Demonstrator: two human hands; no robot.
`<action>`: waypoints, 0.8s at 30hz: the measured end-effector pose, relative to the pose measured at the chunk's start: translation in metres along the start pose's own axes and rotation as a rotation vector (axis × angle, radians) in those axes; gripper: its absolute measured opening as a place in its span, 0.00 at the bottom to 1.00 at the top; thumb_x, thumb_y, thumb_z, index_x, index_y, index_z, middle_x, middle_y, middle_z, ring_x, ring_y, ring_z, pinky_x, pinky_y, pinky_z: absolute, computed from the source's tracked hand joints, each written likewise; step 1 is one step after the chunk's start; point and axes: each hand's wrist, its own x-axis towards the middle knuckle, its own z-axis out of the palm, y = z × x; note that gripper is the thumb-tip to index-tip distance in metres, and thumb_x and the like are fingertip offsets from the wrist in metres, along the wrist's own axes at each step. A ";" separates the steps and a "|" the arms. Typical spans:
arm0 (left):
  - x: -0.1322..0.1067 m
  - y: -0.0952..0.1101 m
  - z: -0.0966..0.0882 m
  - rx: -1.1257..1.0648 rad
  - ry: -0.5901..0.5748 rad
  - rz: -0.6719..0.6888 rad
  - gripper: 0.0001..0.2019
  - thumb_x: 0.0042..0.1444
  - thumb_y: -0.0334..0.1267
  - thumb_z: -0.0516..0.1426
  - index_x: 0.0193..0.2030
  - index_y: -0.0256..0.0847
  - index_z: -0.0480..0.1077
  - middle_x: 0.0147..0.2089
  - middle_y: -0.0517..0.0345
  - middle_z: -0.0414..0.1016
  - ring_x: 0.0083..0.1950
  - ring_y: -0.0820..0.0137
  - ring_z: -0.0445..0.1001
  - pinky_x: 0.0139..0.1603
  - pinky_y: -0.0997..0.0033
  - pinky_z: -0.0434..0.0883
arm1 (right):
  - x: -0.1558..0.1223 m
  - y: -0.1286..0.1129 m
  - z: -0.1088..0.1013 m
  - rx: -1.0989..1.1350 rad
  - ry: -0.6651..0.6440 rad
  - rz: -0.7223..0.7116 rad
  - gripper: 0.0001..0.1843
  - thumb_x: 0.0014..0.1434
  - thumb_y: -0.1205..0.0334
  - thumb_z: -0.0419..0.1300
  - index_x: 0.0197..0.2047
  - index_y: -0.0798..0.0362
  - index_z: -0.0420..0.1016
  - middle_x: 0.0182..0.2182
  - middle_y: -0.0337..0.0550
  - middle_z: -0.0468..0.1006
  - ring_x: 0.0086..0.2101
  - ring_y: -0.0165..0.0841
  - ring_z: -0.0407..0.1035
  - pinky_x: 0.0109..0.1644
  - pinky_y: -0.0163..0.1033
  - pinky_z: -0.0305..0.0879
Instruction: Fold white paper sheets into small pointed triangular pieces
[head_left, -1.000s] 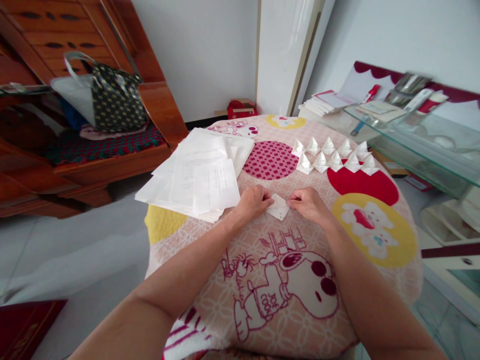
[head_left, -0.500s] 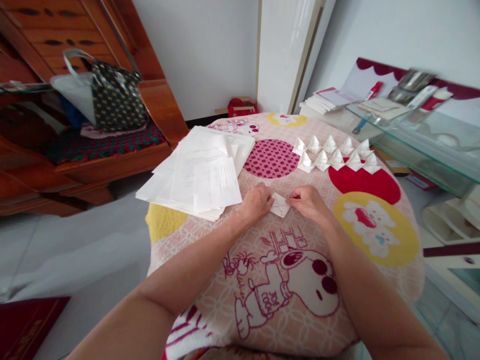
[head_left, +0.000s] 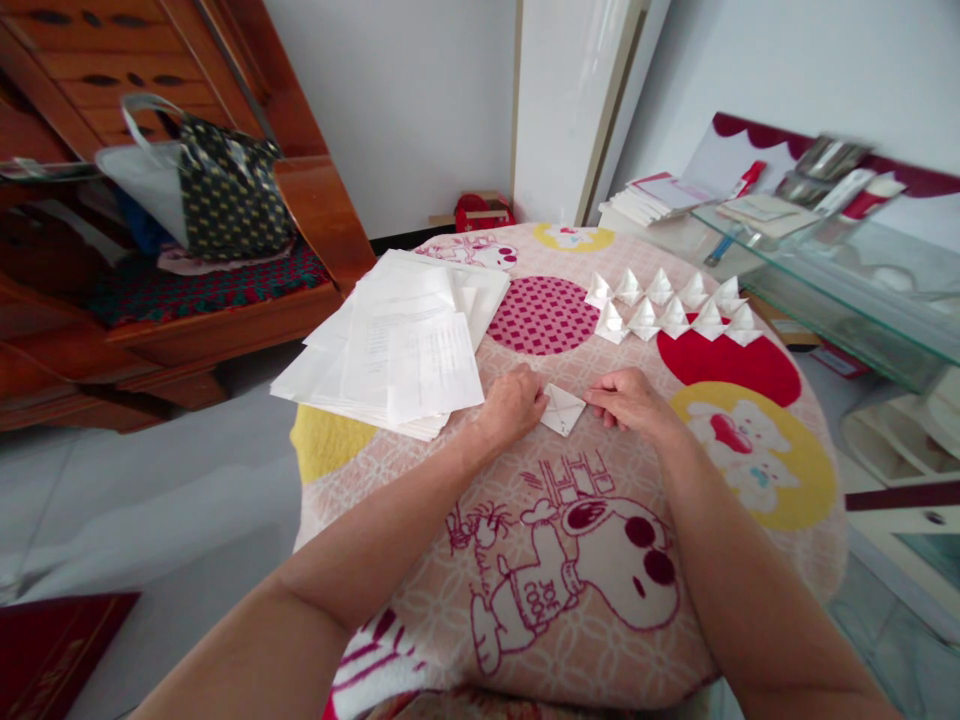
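Note:
A small folded paper square with crossing creases lies on the patterned tablecloth, between my two hands. My left hand has its fingers closed at the square's left edge. At the square's right corner, my right hand pinches the paper between thumb and forefinger, its other fingers curled below. To the left rests a stack of white paper sheets, some with printing. Several folded white paper pieces with pointed tips stand in two rows at the back right of the table.
A glass shelf with metal bowls and papers stands beside the table on the right. On the left is a wooden bench bearing a dark patterned bag. A red item sits on the floor behind the table.
My right hand has shifted slightly right, and the paper square's right corner now reaches further out. My left hand stays in about the same place.

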 end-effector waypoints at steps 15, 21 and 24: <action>0.000 -0.001 0.000 -0.002 0.010 0.014 0.09 0.65 0.35 0.56 0.40 0.35 0.77 0.42 0.47 0.79 0.44 0.62 0.77 0.48 0.65 0.73 | -0.002 -0.011 0.006 0.009 0.038 0.097 0.14 0.57 0.66 0.66 0.21 0.54 0.70 0.15 0.36 0.71 0.13 0.23 0.61 0.14 0.30 0.47; -0.001 0.001 -0.002 -0.016 0.011 0.013 0.07 0.64 0.34 0.57 0.40 0.36 0.77 0.41 0.48 0.78 0.44 0.62 0.76 0.48 0.65 0.74 | 0.004 0.001 0.012 -0.069 0.077 -0.016 0.15 0.57 0.68 0.63 0.20 0.53 0.70 0.14 0.37 0.70 0.14 0.26 0.63 0.18 0.32 0.55; -0.001 0.000 -0.001 -0.025 0.016 0.011 0.07 0.64 0.35 0.57 0.39 0.36 0.77 0.41 0.48 0.78 0.44 0.62 0.76 0.48 0.66 0.73 | 0.004 0.003 0.013 -0.095 0.101 -0.033 0.13 0.57 0.69 0.62 0.21 0.54 0.71 0.14 0.38 0.71 0.15 0.27 0.64 0.18 0.32 0.55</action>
